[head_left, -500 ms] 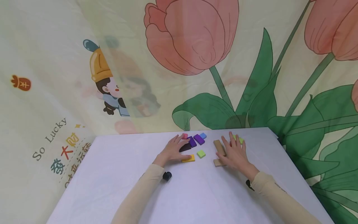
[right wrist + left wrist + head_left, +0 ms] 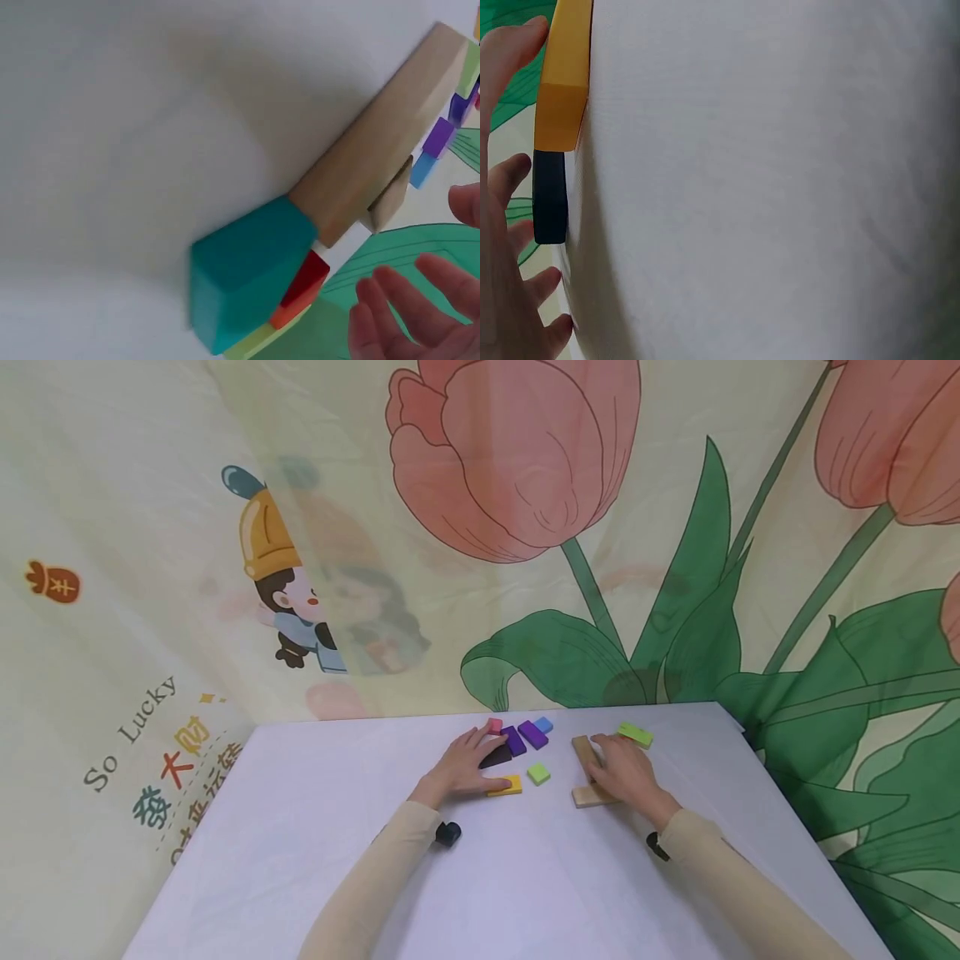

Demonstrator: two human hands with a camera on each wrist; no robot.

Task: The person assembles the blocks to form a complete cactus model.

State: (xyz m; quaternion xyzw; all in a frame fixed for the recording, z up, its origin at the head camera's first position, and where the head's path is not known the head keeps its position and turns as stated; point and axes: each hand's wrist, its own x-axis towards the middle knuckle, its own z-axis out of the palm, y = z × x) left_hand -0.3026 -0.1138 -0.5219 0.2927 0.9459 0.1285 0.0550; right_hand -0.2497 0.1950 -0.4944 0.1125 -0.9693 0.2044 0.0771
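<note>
My left hand (image 2: 459,767) lies with fingers spread at the left of a group of small blocks. Its thumb touches the yellow block (image 2: 506,786); its fingertips are by the black block (image 2: 495,756). In the left wrist view the yellow block (image 2: 564,82) stands before the black one (image 2: 550,199). My right hand (image 2: 630,777) hovers over two wooden blocks (image 2: 585,756), its fingers drawn loosely together and holding nothing. The right wrist view shows a teal block (image 2: 251,270) and a red block (image 2: 304,289) near a long wooden block (image 2: 382,131); the head view hides both under this hand.
Two purple blocks (image 2: 533,735), a blue block (image 2: 543,724) and a pink block (image 2: 495,726) lie toward the back. A light green block (image 2: 538,774) sits between the hands, a lime block (image 2: 635,734) behind the right one. White cloth covers the table (image 2: 315,827).
The right hand's spread fingers have drawn together and pulled back a little toward the body, uncovering the lime block behind it. The left hand has hardly moved.
</note>
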